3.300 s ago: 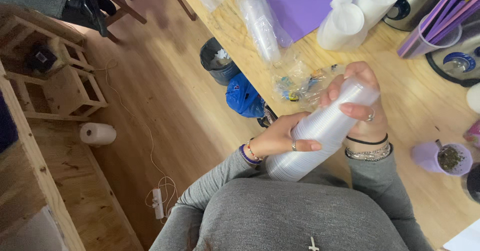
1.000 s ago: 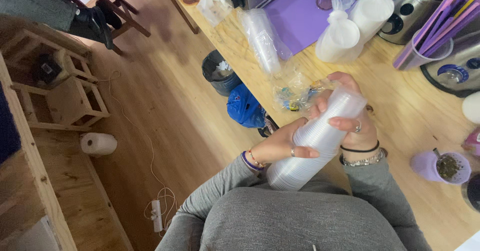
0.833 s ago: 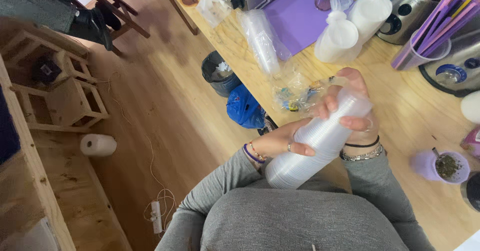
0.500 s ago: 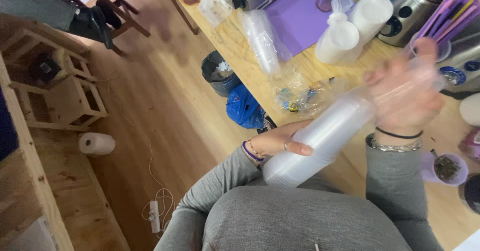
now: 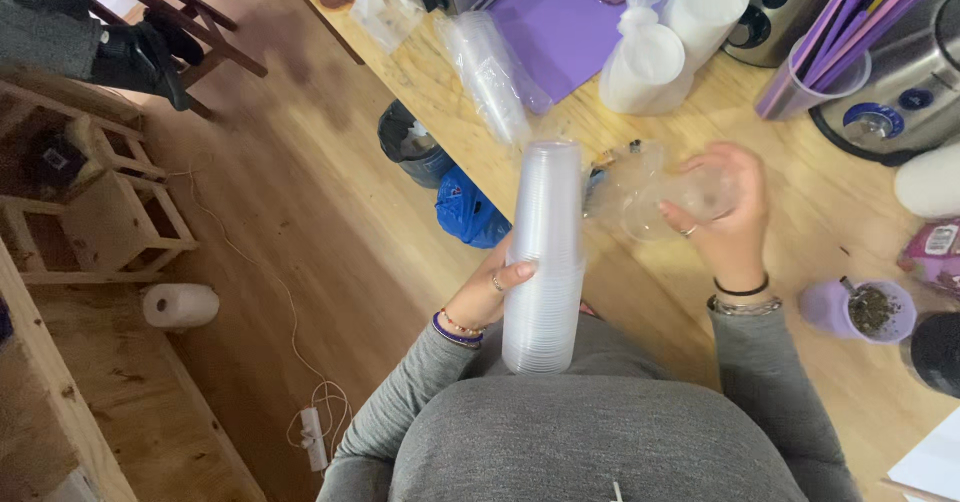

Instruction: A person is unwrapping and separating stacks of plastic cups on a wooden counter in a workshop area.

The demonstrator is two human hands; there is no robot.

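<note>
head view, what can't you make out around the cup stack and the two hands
- Head view: base of the cup stack is hidden against the grey sweater.
- Left hand: fingers hidden behind the stack.
- Right hand: the clear item it holds is blurred; kind unclear.
- Purple cup: contents too small to identify.

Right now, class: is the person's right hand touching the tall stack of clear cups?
Apart. The head view shows wooden table between the right hand, gripping crumpled plastic wrapping, and the stack of clear cups.
</note>
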